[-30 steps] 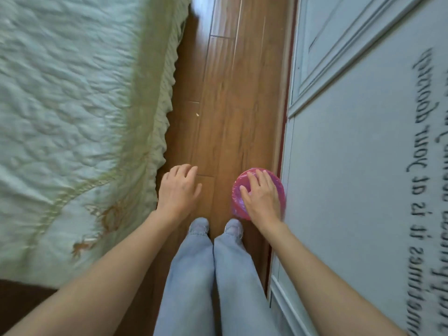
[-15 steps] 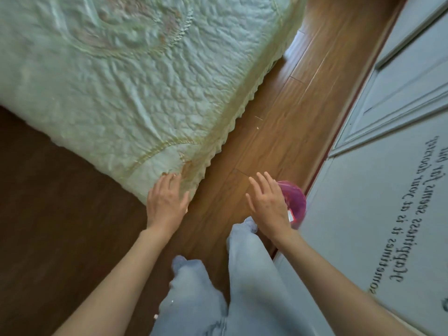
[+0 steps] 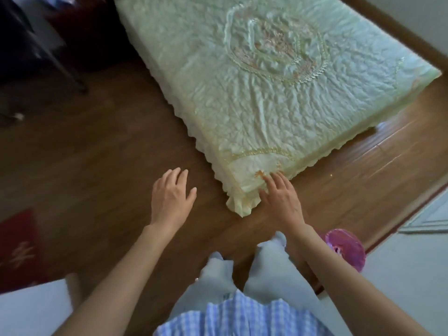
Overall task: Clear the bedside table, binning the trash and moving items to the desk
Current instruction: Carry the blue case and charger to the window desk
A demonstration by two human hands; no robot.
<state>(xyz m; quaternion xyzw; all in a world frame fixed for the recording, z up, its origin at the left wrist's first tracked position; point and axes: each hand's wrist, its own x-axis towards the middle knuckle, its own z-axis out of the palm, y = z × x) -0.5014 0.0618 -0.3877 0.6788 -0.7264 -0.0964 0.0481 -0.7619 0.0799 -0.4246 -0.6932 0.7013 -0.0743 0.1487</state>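
Observation:
A small bin lined with a pink bag (image 3: 345, 249) stands on the wooden floor at the lower right, beside the pale wall. My left hand (image 3: 171, 197) hovers over the floor with straight fingers and holds nothing. My right hand (image 3: 281, 200) is also empty, fingers spread, in front of the corner of the bed. The bin lies behind and to the right of my right forearm. No bedside table or desk shows in this view.
A bed with a pale green quilted cover (image 3: 254, 81) fills the upper middle and right. Dark furniture legs (image 3: 60, 61) stand at the upper left. A red mat (image 3: 17, 248) lies at the left edge, a white surface (image 3: 31, 309) at the lower left.
The view has swung left, away from the wall and bin, toward the bed's corner and open floor. My right hand has left the bin, and both hands are empty.

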